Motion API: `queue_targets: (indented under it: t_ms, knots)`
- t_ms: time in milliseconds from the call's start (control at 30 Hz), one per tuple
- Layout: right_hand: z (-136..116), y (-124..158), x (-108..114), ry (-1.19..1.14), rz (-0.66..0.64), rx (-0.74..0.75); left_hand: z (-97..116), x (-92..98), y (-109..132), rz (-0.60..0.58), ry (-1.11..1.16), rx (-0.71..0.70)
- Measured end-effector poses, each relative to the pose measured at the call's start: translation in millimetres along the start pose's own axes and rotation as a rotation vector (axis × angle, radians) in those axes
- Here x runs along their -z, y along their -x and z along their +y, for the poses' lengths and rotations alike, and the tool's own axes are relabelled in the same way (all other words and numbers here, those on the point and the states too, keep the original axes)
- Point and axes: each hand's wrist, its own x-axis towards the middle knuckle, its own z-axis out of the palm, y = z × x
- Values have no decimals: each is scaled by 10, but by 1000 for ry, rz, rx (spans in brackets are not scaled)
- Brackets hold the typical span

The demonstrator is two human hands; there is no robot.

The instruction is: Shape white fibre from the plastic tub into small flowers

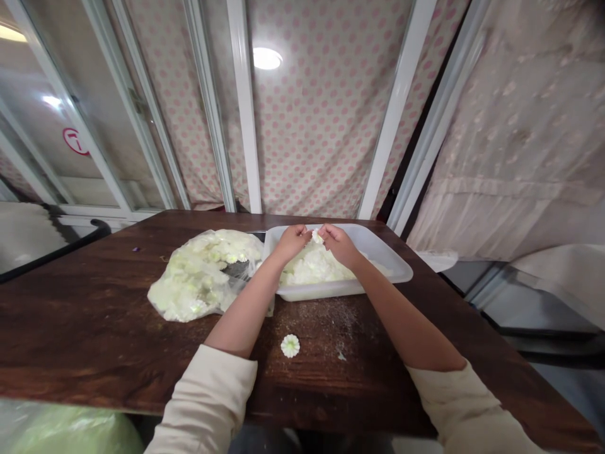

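Both my hands reach over a clear plastic tray (399, 268) heaped with white flower pieces (312, 268). My left hand (292, 241) and my right hand (336, 243) are closed in a pinch, holding one small white flower piece (317, 236) between them above the heap. A single white flower (290, 345) lies on the dark wooden table (94, 328) between my forearms, close to the front edge.
A clear plastic bag (201, 277) full of the same white-green flowers lies left of the tray. Fine crumbs are scattered in front of the tray. Another bag of greenish flowers (61, 429) sits below the table's front left edge. Patterned curtains and window frames stand behind.
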Motion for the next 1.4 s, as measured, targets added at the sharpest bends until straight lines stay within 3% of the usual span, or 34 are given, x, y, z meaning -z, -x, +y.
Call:
queue_targets:
  t_ms: [333,433,567,667,800,1033,1233,1400]
  knots:
    - [76,-15,21,58,155,-75,-5,8,15,40,0,2]
    - [87,-30,26,28,226,-91,-5,3,20,1,28,8]
    - [90,-47,30,-100,278,-135,-21,-2,38,-132,83,142]
    - [120,-53,30,-130,286,-145,-38,-2,45,-162,78,223]
    - [159,-53,26,-162,324,-170,-78,-14,23,-109,57,260]
    - [116,-32,43,-260,354,-178,-110,-25,3,17,29,188]
    - [118,-20,27,-177,352,-226,8,-10,28,86,29,229]
    - [88,9,11,103,364,-103,-61,-37,-40,190,75,279]
